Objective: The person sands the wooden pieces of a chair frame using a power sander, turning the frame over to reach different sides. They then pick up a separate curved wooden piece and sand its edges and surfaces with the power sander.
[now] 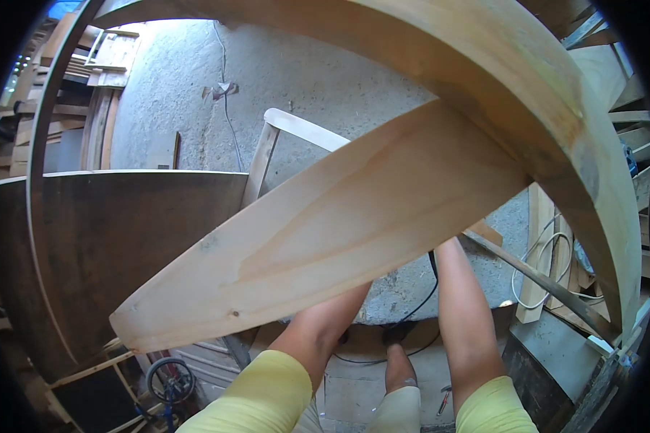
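A long plywood panel with curved edges and pointed ends slants across the middle, its upper right end against the inside of a large curved wooden piece. My left forearm passes beneath the panel's lower edge, and the left hand is hidden behind it. To the right, my right forearm also reaches up under the panel, with its hand out of sight. Whether either hand grips the panel cannot be seen. A black cable runs between the forearms.
A dark curved panel stands at left, beside a pale wooden frame. A wooden strut and coiled white cable lie at right. A wheel is at lower left; a small red tool lies near my foot.
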Demonstrator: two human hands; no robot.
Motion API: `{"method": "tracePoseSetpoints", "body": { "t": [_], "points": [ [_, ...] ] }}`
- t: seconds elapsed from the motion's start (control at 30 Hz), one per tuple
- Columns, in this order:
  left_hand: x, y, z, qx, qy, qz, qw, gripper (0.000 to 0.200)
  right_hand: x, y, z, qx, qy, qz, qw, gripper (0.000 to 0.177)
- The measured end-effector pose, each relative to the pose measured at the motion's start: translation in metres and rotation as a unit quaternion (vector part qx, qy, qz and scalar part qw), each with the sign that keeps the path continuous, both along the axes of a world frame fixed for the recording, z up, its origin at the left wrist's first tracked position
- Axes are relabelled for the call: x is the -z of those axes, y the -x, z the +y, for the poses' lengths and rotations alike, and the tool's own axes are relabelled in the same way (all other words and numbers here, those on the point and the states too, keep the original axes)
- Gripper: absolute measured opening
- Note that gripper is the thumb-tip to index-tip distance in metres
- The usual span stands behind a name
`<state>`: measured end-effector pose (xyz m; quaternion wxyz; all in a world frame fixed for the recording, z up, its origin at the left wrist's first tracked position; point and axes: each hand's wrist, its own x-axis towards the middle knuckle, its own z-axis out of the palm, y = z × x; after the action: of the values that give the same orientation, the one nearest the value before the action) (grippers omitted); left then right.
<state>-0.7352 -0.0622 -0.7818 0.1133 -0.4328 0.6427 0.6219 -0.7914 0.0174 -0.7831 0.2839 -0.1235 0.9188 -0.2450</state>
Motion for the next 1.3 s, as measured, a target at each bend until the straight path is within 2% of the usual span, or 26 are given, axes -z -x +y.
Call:
{"method": "tracePoseSetpoints", "body": {
  "t": [0.03,0.07,0.1,0.13,0.17,0.2,0.27,0.3,0.37,0.43,0.6,0.67,0.77,0.87,0.97,1.0,1.03,1.07,1.1,1.17,1.23,1.3],
  "points": [
    [-0.012,-0.014,-0.01,0.054,-0.028,-0.112,0.992,0.095,0.033,-0.009,0.003,-0.034,0.074,0.048,0.996,0.034],
    [-0.037,-0.031,-0.004,-0.044,-0.021,-0.072,0.996,0.095,-0.004,-0.018,-0.003,-0.069,0.045,-0.024,0.996,0.039],
    [-0.026,-0.045,-0.001,-0.124,0.029,-0.054,0.99,0.089,-0.043,-0.026,-0.007,-0.103,0.015,-0.096,0.99,0.045],
    [-0.016,-0.062,0.009,-0.187,0.027,0.025,0.982,0.078,0.013,-0.04,-0.007,-0.156,0.019,0.018,0.987,0.054],
    [-0.008,-0.061,0.013,-0.186,0.028,0.025,0.982,0.078,0.087,-0.059,-0.01,-0.205,0.022,0.131,0.97,0.063],
    [0.013,-0.062,0.015,-0.184,0.054,0.005,0.981,0.074,0.128,-0.065,0.006,-0.177,0.025,0.179,0.967,0.065],
    [0.038,-0.059,0.017,-0.18,0.106,-0.035,0.977,0.067,0.047,-0.032,0.007,-0.186,0.032,0.066,0.98,0.065],
    [0.035,-0.048,0.019,-0.179,0.106,-0.036,0.977,0.067,0.028,-0.018,0.01,-0.174,0.026,0.026,0.984,0.064],
    [0.02,-0.007,0.02,-0.043,0.014,0.006,0.999,0.081,0.019,0.018,0.022,-0.114,0.02,-0.039,0.993,0.064],
    [0.024,0.034,0.034,0.018,0.137,0.08,0.987,0.075,0.019,0.05,0.039,-0.05,0.027,-0.092,0.994,0.063],
    [-0.008,0.014,0.04,-0.014,0.098,0.135,0.986,0.071,0.024,0.051,0.053,0.032,0.042,-0.189,0.981,0.063],
    [0.005,-0.01,0.04,-0.045,0.12,0.155,0.98,0.065,0.02,0.035,0.047,0.028,0.046,-0.189,0.98,0.063],
    [0.02,-0.067,0.024,-0.052,0.122,0.125,0.983,0.065,0.013,-0.028,0.029,-0.082,0.069,-0.083,0.991,0.062],
    [0.061,-0.111,0.023,-0.11,0.072,0.17,0.977,0.07,0.01,-0.079,0.019,-0.188,0.086,0.027,0.978,0.062],
    [0.1,-0.13,0.034,-0.153,0.148,0.128,0.969,0.07,0.012,-0.081,0.014,-0.214,0.051,0.062,0.974,0.06],
    [0.095,-0.116,0.034,-0.153,0.125,0.129,0.972,0.066,0.013,-0.073,0.016,-0.212,0.05,0.063,0.974,0.06],
    [0.073,-0.098,0.028,-0.12,0.076,0.082,0.986,0.068,0.015,-0.059,0.021,-0.199,0.031,0.029,0.979,0.06],
    [0.037,-0.075,0.024,-0.087,0.027,0.035,0.995,0.069,0.018,-0.043,0.028,-0.186,0.013,-0.005,0.983,0.06],
    [-0.004,-0.052,0.029,-0.069,0.028,0.023,0.997,0.075,0.021,-0.033,0.035,-0.172,-0.005,-0.038,0.984,0.06],
    [0.0,-0.031,0.034,-0.034,0.055,0.077,0.995,0.081,0.025,-0.022,0.043,-0.066,0.076,0.027,0.995,0.046],
    [0.01,-0.035,0.033,-0.049,0.06,0.078,0.994,0.081,0.035,-0.027,0.042,-0.08,0.051,0.027,0.995,0.042],
    [0.017,-0.053,0.03,-0.063,0.068,0.076,0.993,0.081,0.069,-0.047,0.04,-0.067,0.098,0.079,0.99,0.039]
  ]
}}
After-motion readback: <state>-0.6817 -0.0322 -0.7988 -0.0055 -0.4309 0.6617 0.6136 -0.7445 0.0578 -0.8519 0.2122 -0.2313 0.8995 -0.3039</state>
